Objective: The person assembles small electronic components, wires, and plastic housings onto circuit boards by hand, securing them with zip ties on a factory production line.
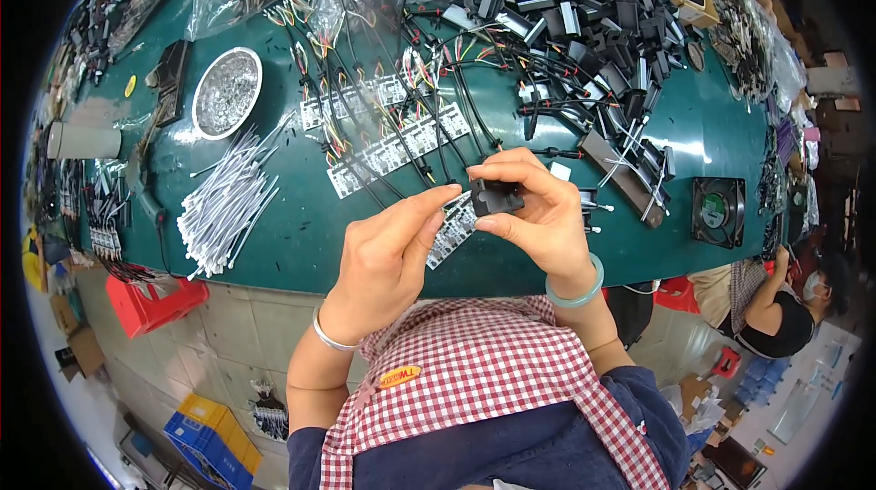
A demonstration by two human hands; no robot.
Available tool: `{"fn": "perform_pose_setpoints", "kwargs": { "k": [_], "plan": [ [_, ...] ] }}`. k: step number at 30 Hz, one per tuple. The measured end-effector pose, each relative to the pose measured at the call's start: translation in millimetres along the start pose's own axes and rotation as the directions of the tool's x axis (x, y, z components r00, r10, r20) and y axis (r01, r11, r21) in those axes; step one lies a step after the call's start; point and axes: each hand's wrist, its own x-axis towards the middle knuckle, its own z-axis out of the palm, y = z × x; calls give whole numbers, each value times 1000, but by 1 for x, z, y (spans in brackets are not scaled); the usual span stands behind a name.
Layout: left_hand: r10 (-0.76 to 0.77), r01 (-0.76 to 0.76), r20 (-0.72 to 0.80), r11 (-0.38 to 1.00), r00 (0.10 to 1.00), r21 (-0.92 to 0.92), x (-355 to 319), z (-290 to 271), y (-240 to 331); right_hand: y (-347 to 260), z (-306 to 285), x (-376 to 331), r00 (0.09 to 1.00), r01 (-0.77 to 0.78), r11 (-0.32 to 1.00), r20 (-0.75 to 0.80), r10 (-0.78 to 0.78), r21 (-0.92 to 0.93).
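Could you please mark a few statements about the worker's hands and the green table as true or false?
1. The right hand holds a small black housing. True.
2. The left hand rests flat on the table. False: it is raised, its fingers at the housing.
3. A round metal dish sits left of the hands. True.
4. The bundle of white ties lies inside the dish. False: it lies on the table below it.

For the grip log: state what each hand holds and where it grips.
Right hand pinches a small black plastic housing by its sides; left hand fingertips touch its left edge.
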Motion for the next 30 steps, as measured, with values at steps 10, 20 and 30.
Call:
{"fn": "perform_pose_setpoints", "kwargs": {
  "k": [10,20,30],
  "plan": [
    [91,-93,22,985,996,146,1,4,-5,-3,1,-2,998,64,990,-3,-64,-128],
    [15,-53,168,973,986,226,2,-3,-2,-11,1,-1,972,233,842,91,-216,-486],
    [-273,407,450,884,850,-232,6,-13,-20,-11,-3,2,955,232,908,258,-145,-349]
  ]
}}
